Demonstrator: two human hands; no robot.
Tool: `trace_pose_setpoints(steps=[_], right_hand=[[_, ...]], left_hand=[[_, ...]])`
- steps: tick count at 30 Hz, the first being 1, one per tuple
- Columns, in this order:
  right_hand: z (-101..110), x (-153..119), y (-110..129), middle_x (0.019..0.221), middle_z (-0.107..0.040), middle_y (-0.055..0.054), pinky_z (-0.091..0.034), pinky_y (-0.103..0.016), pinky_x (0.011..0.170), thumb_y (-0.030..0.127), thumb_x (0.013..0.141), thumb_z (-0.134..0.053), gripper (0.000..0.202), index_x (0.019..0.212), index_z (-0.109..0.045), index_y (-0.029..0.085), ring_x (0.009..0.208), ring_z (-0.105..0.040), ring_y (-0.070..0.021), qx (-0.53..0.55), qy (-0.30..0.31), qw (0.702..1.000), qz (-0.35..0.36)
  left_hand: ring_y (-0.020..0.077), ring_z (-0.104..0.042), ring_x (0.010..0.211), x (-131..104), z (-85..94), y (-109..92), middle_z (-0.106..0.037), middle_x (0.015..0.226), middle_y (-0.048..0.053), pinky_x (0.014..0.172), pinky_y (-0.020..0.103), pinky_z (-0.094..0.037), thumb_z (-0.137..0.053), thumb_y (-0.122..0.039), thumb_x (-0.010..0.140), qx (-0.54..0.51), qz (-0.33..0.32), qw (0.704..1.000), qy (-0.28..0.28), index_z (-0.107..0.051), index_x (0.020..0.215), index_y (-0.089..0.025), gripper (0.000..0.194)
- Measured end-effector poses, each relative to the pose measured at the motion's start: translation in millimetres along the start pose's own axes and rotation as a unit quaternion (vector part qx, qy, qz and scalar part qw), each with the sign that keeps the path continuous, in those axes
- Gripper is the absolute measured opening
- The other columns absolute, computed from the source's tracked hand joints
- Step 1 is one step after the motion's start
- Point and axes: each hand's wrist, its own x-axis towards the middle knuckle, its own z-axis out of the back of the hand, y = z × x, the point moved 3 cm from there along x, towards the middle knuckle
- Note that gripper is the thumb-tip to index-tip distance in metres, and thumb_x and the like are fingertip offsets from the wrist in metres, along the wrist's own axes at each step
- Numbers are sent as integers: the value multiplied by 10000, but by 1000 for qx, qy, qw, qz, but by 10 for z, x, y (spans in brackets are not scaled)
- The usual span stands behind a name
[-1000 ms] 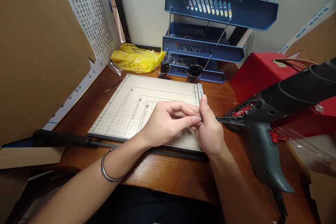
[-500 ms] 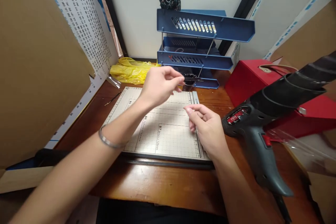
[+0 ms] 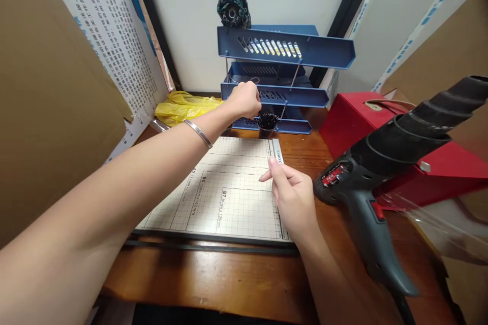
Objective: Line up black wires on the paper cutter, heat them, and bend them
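My left hand (image 3: 246,99) reaches far forward, its fingers closed just above a small dark cup (image 3: 266,133) of thin black pieces (image 3: 268,121). What its fingers hold, if anything, is hidden behind the hand. Lower down, my right hand (image 3: 293,193) hovers over the right edge of a cream gridded cutting board (image 3: 244,203). Its thumb is raised and its index finger points left, the fingers apart with nothing visible between them.
Blue tiered trays (image 3: 316,51) stand behind the cup, with a dark patterned bundle (image 3: 234,8) on top. A yellow plastic bag (image 3: 183,106) lies at the back left. At the right, a heat gun (image 3: 366,198) stands before a red box (image 3: 351,117).
My left hand has moved forward from above the board to the cup, and the dark thin piece at its fingertips no longer shows. My right hand's fingers have spread a little. The view has shifted slightly.
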Motion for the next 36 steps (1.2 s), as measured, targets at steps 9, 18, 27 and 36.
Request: trace_pose_setpoints(steps=[9, 18, 27, 36], right_hand=[[-40, -10, 28, 463, -228, 82, -251, -293, 518, 614, 906, -610, 502, 629, -647, 197, 462, -222, -95, 2, 18, 1000, 15], [-38, -22, 64, 488, -257, 68, -245, -272, 505, 582, 926, -583, 512, 619, -651, 178, 492, -285, -98, -30, 18, 999, 31], [-37, -18, 74, 479, -244, 76, -225, -260, 489, 545, 928, -580, 500, 610, -655, 167, 481, -263, -84, -41, 15, 998, 47], [-51, -9, 76, 491, -251, 73, -223, -249, 477, 531, 926, -579, 490, 606, -644, 165, 487, -263, -81, -40, 17, 998, 47]], left_hand=[[295, -713, 769, 48, -213, -25, -644, 551, 98, 842, 448, -554, -631, 31, 657, 70, -9, 995, 69, -720, 617, -104, 167], [291, -694, 818, 49, -279, 55, -690, 673, 105, 893, 439, -513, -730, -142, 710, 85, -18, 993, 82, -791, 828, -106, 137], [249, -660, 736, -7, -240, 324, -696, 657, 72, 788, 366, -491, -735, -230, 735, 62, -25, 995, 69, -817, 910, -140, 213], [269, -687, 815, 20, -336, 342, -713, 657, 80, 851, 391, -498, -692, -205, 783, 36, -45, 997, 47, -827, 862, -164, 161]])
